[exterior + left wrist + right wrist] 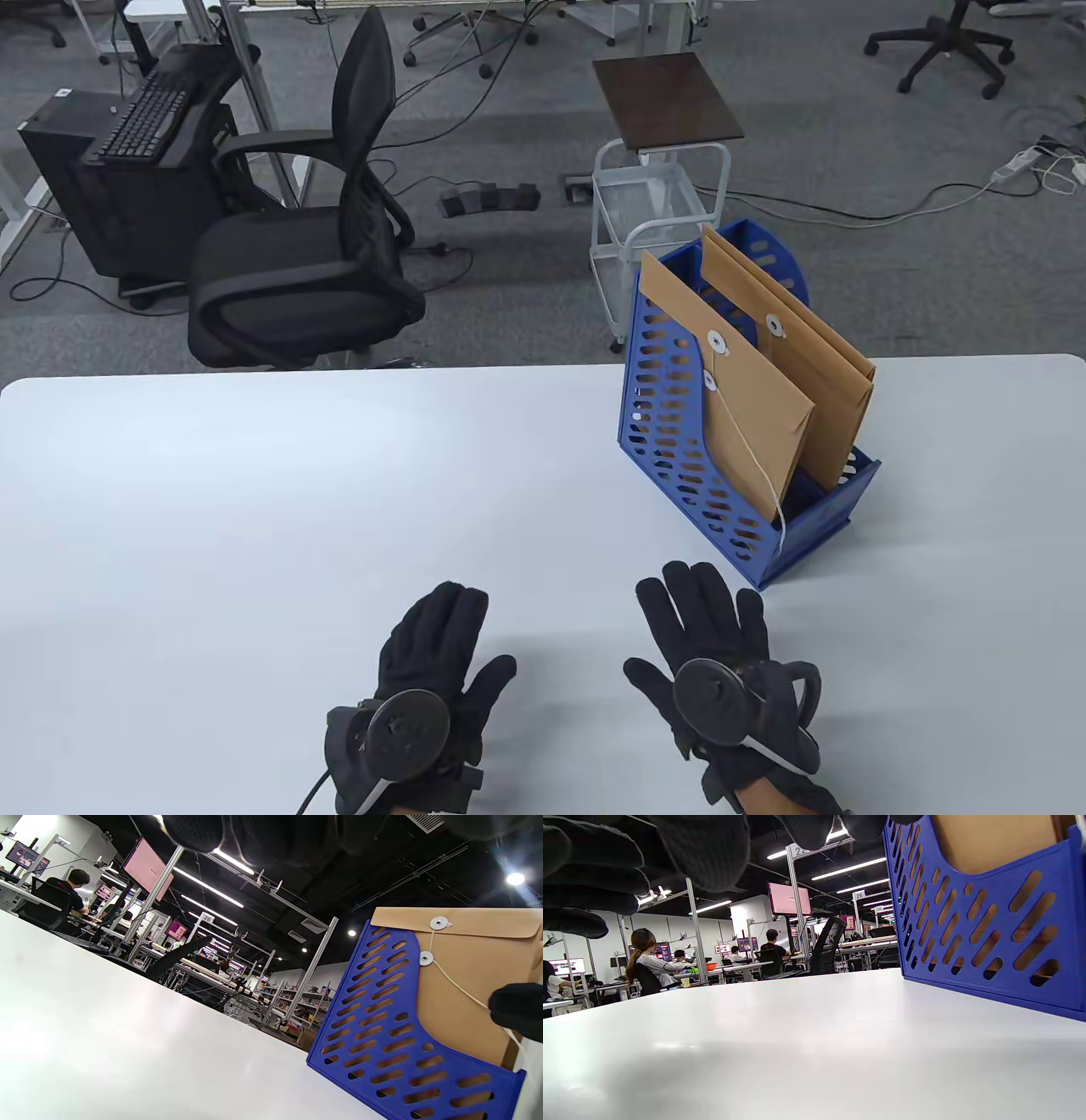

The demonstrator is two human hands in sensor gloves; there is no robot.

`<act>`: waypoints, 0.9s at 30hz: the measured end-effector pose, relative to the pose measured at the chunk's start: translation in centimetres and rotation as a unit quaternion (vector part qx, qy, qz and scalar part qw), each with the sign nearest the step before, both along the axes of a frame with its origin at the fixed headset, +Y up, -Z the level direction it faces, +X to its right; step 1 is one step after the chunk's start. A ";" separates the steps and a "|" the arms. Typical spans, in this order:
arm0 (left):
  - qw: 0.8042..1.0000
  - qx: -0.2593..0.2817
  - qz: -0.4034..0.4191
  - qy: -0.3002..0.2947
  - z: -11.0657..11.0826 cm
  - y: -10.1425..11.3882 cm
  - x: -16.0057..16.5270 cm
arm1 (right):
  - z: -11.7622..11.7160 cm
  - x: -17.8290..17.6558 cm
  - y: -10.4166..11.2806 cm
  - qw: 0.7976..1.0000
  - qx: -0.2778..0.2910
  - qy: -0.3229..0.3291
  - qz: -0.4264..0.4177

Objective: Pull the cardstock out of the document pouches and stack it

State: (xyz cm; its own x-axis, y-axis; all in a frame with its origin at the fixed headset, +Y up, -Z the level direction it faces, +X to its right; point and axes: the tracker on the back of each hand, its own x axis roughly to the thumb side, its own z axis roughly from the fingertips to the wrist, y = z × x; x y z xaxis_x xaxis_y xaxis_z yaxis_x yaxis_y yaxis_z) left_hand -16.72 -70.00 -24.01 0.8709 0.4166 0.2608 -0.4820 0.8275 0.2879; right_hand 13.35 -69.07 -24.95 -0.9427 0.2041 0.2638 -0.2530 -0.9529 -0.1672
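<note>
A blue slotted file holder (679,458) stands on the white table (254,509) at the right. It holds brown string-tie document pouches: a front one (747,416) and others behind (814,373), all upright. The front pouch's string hangs down over the holder's low end. The holder also shows in the left wrist view (382,1052) and in the right wrist view (988,921). My left hand (433,654) lies flat, palm down, fingers spread, empty, near the front edge. My right hand (704,628) lies flat and empty, just in front of the holder. No cardstock is visible.
The table's far edge runs behind the holder. Beyond it on the floor stand a black office chair (314,246), a white wire cart (653,204) with a dark top, and cables.
</note>
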 end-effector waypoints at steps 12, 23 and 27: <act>1.000 -0.007 0.010 -0.003 0.0 -0.2 0.0 | 0.0 0.2 0.1 1.000 -0.005 0.000 -0.013; 0.999 -0.020 0.023 -0.023 -0.4 -0.4 0.1 | -0.6 1.3 0.3 0.997 -0.026 -0.021 -0.065; 0.999 -0.015 0.022 -0.040 -0.3 -0.2 0.5 | -1.0 2.6 0.2 0.992 -0.045 -0.044 -0.109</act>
